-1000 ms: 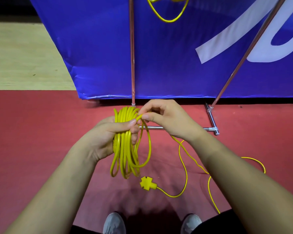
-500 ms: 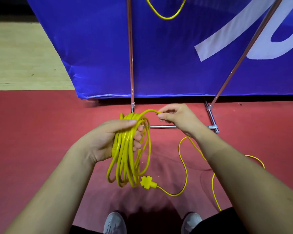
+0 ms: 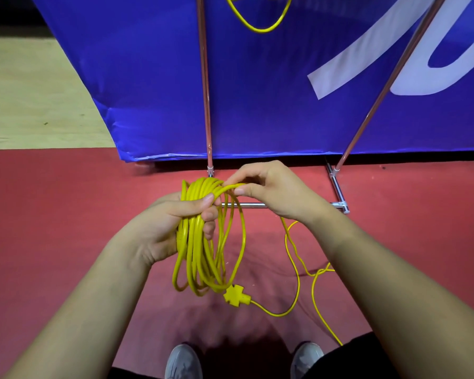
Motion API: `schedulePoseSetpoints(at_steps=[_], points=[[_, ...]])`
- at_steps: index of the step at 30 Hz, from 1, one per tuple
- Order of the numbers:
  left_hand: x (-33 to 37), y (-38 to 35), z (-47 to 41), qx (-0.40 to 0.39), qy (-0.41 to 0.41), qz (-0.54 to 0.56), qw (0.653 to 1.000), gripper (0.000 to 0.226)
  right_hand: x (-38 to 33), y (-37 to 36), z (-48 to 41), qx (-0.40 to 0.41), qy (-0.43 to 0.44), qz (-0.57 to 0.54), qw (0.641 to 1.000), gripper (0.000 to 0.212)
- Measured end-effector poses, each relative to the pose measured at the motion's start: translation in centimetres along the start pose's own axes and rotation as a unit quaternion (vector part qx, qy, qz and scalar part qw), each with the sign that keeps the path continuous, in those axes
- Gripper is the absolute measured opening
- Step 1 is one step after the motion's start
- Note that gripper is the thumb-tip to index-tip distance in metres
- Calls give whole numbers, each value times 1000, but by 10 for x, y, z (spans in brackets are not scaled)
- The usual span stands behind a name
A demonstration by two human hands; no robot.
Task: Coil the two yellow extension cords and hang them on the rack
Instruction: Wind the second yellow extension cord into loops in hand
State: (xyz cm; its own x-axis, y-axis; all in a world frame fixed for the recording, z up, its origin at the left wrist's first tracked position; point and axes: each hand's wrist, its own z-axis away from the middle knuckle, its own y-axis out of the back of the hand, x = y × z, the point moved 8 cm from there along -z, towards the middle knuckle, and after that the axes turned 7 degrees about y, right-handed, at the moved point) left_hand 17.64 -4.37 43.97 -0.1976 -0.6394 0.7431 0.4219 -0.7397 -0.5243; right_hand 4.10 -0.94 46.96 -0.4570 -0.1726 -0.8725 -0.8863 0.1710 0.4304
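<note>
My left hand (image 3: 175,225) grips a bundle of loops of a yellow extension cord (image 3: 200,258), which hangs down from the fist. My right hand (image 3: 274,190) pinches the cord's running part right beside the top of the bundle. The loose remainder (image 3: 298,269) trails over the red floor to the right and ends in a yellow socket block (image 3: 236,296) below the coil. A second yellow cord (image 3: 260,23) hangs in a loop at the top, by the metal rack's upright pole (image 3: 204,86).
The rack's slanted pole (image 3: 389,83) and floor bar (image 3: 337,187) stand just beyond my hands. A blue banner (image 3: 271,91) with white lettering hangs behind them. Pale wooden floor (image 3: 36,99) lies far left. My grey shoes (image 3: 184,362) show at the bottom.
My right hand drew out to the right along the cord, then came back to the top of the bundle with a fresh loop. The loose cord on the floor has shortened.
</note>
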Motion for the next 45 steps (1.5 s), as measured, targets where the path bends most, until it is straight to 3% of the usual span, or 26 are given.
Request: schedulePoseSetpoints(at_steps=[4,7,12,16,20,26,30,35,40,45], points=[[2,3,1,4,-8,13,1000,41,43,0,12,-63,-88,73,991,6],[-3,5,2,14,20,-30,999,22,60,6,20,-29,-136,-19,990,7],[-8,-2,1,-13,56,-53,997,46,34,10,6,16,-66,-16,998,10],[-2,0,-1,-11,25,-13,1000,44,10,7,-2,25,0,24,999,10],[3,-2,0,-25,-5,23,999,39,27,10,-1,31,-12,44,998,18],[13,1,2,-12,-56,43,997,35,111,17,25,15,-152,98,983,16],[30,3,10,-15,-118,70,990,24,179,8,62,-49,-320,150,934,16],[42,9,12,30,-161,67,984,21,172,-15,60,31,-369,-65,926,11],[42,18,12,127,-160,6,979,9,111,-50,42,-114,-364,0,925,16],[30,21,8,164,-120,-57,977,9,30,-54,29,-245,-222,42,943,10]])
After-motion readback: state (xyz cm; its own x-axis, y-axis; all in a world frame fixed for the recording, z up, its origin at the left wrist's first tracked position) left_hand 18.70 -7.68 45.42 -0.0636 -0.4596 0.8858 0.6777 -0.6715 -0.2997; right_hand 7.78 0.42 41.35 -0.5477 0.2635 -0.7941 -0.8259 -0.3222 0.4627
